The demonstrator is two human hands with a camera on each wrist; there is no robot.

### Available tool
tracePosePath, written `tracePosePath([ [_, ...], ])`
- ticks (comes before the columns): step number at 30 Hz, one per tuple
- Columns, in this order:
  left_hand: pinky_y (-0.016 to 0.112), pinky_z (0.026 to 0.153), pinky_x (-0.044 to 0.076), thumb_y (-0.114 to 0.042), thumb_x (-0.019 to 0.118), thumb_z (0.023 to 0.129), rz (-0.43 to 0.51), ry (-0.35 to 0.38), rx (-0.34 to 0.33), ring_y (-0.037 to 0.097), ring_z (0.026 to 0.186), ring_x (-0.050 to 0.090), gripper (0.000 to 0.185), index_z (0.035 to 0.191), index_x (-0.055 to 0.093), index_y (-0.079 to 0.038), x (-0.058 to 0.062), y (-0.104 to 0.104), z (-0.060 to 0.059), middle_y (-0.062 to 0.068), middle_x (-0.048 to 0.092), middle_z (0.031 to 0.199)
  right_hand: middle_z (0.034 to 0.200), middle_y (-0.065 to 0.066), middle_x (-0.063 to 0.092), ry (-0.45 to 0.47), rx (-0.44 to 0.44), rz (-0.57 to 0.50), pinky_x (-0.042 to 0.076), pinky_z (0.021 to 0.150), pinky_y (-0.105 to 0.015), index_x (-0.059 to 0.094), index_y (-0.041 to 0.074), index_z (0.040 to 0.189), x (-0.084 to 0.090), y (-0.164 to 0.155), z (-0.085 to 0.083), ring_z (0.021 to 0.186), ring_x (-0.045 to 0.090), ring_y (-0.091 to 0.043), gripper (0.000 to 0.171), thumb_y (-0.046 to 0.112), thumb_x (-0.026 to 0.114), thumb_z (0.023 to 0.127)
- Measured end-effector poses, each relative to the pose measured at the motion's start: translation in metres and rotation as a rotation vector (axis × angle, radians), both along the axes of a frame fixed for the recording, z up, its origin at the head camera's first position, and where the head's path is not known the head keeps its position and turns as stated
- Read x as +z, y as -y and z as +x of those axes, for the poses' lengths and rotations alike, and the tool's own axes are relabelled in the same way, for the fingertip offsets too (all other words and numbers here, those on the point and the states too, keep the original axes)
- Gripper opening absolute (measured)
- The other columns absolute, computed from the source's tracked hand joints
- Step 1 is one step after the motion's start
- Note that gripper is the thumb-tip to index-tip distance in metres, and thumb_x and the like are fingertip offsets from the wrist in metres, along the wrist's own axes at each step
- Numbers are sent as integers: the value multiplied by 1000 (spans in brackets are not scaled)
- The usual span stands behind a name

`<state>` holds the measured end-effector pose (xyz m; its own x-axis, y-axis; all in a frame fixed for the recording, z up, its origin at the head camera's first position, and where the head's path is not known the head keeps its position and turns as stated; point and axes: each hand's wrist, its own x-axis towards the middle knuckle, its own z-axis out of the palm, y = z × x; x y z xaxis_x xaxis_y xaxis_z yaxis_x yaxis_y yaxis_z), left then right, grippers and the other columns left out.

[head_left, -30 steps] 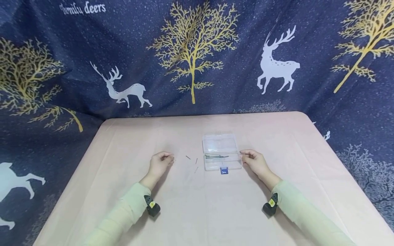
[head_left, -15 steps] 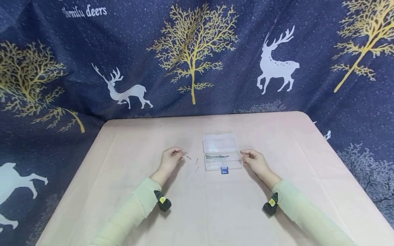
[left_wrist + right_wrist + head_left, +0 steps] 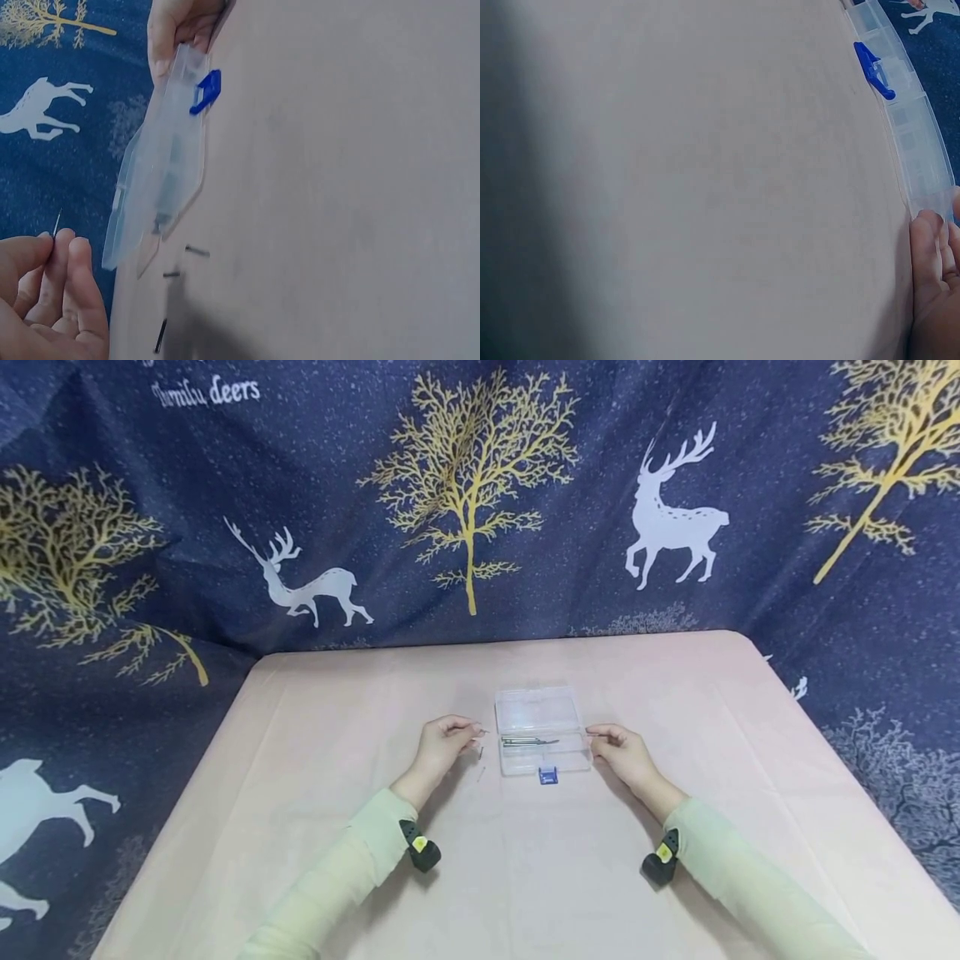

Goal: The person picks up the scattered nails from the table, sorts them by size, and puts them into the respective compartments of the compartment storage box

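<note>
Honestly, my left hand (image 3: 442,747) pinches a thin pin (image 3: 57,221) that could slip before the box (image 3: 540,731) my right hand (image 3: 622,753) steadies with curled fingers.

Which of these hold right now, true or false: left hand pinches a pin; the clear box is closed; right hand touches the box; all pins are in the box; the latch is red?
1. The left hand pinches a thin pin: true.
2. The clear box is closed: false, its lid lies open.
3. The right hand touches the box: true.
4. All pins are in the box: false, loose pins lie on the table.
5. The latch is red: false, blue.
</note>
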<state>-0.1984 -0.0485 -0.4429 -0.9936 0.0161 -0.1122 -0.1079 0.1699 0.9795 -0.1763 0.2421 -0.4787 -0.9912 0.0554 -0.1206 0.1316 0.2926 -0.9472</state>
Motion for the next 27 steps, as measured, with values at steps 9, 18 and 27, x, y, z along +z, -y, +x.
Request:
tracePosePath([
  [9,26,64,58,1,63,85,37,2,-74,8,62,63,17,96,65,12,-9,-18,5,22,71,84,102,-21,64,7,-11,-5,53,68,-13,55,-12,120,1,1,1,73,57,0,33,2,54,89],
  [18,29,69,59,4,63,83,59,25,-160,12,65,65,16,97,64,13,-16,-26,10,26,69,91,98,-17,65,0,-18,-5,53,68,-13,56,-12,118,1,2,0,72,57,1,33,1,54,89],
  [27,31,72,59,-1,66,84,8,43,-206,17,70,68,18,98,65,10,-15,-30,12,25,69,92,97,-15,64,9,-11,-32,54,69,-14,55,-13,119,0,2,0,74,58,1,34,0,53,88],
])
